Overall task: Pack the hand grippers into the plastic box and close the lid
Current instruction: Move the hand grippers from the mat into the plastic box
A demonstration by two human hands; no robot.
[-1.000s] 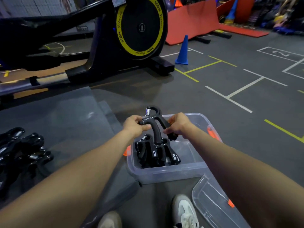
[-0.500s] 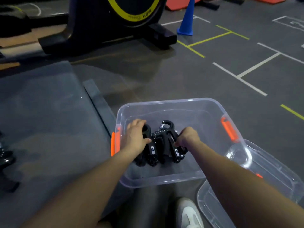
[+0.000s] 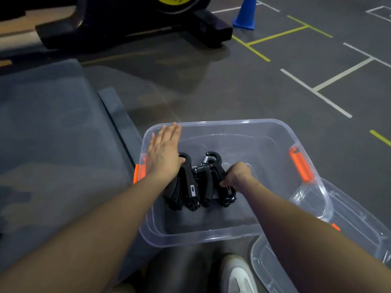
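A clear plastic box point(image 3: 264, 132) with orange latches stands on the floor in front of me. Several black hand grippers point(image 3: 196, 182) stand packed together in its left half. My left hand point(image 3: 164, 153) lies flat with straight fingers over the box's left rim, its palm against the leftmost gripper. My right hand point(image 3: 238, 173) is curled round the handle of the rightmost hand gripper point(image 3: 215, 166), whose spring shows at the top. The clear lid point(image 3: 359, 227) lies on the floor to the right of the box, partly under my right arm.
A grey mat point(image 3: 53, 144) covers the floor left of the box. An exercise machine's black base point(image 3: 135, 24) stands at the back, a blue cone point(image 3: 245, 13) beside it. Painted lines cross the floor to the right. My shoe point(image 3: 239, 275) is below the box.
The gripper I held above the box now stands inside with the others. My left hand has let go and flattened out. The view has tilted down.
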